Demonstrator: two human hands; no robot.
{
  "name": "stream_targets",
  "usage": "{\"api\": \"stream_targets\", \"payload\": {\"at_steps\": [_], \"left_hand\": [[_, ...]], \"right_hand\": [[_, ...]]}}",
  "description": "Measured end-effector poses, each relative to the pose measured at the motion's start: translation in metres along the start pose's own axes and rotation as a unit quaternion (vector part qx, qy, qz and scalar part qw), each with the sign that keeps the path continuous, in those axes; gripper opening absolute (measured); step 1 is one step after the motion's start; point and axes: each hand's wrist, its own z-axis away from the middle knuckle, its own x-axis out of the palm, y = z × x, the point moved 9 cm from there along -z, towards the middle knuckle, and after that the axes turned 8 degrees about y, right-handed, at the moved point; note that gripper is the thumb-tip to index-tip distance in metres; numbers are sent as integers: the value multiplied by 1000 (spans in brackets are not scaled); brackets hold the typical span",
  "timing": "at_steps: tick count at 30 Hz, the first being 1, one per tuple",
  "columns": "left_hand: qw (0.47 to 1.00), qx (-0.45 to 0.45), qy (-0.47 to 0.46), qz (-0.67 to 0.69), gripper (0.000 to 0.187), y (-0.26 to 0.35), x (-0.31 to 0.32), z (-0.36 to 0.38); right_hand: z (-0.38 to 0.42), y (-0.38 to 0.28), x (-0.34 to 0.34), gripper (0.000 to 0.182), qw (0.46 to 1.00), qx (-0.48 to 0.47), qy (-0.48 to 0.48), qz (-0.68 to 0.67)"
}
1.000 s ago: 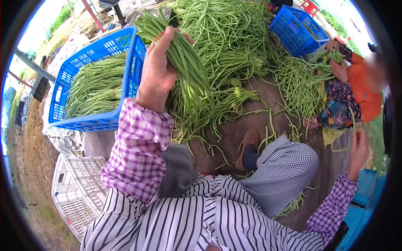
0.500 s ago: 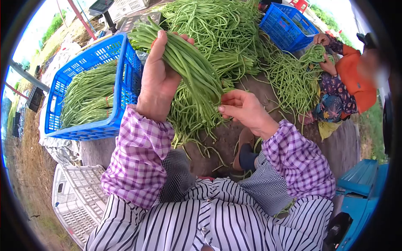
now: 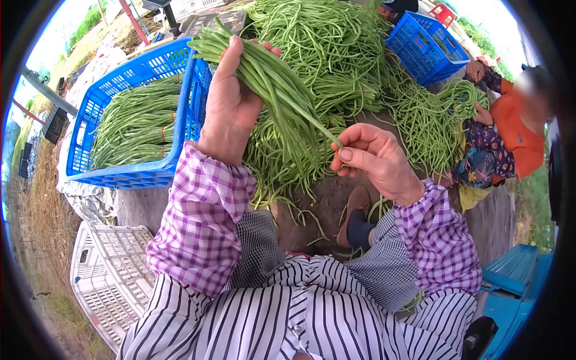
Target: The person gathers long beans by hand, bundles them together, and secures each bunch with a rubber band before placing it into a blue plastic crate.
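My left hand [image 3: 231,114] is closed around a bundle of green long beans [image 3: 279,90], which slants down to the right in front of me. A bit of red shows beside the thumb, perhaps a band. With thumb and fingertips, my right hand [image 3: 381,159] pinches the end of a single long bean [image 3: 324,131] that sticks out from the bundle's lower end. Behind and below the bundle lies a large heap of loose long beans [image 3: 318,36] on the ground.
To the left, a blue crate [image 3: 129,174] holds banded bean bundles. A white crate [image 3: 111,264] stands at lower left, another blue crate [image 3: 414,45] at upper right. A co-worker in orange [image 3: 519,138] handles beans on the right. Something blue [image 3: 510,294] stands at lower right.
My right hand has moved right and slightly down from the bundle's end, drawing one bean's tip out from the rest. The left hand still holds the bundle.
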Motion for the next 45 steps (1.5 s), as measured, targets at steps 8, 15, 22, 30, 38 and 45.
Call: {"api": "stream_targets", "payload": {"at_steps": [8,15,22,30,38,45], "left_hand": [[999,-2,-29,-18,28,-8,7,4],[999,32,16,19,28,13,-6,-5],[983,69,-46,-166,26,-7,27,26],[829,120,-213,-502,57,-42,64,58],[853,12,-197,-484,57,-43,45,49],[865,-103,-281,-403,84,-82,66,84]], "right_hand": [[-5,13,1,22,935,-70,-33,347],[28,54,8,35,807,-12,-191,559],[-13,-60,13,59,858,-209,111,455],[-64,-10,21,57,936,-229,153,218],[-56,-17,-32,31,991,-44,74,-106],[-31,-70,-37,31,990,-84,64,-96]]}}
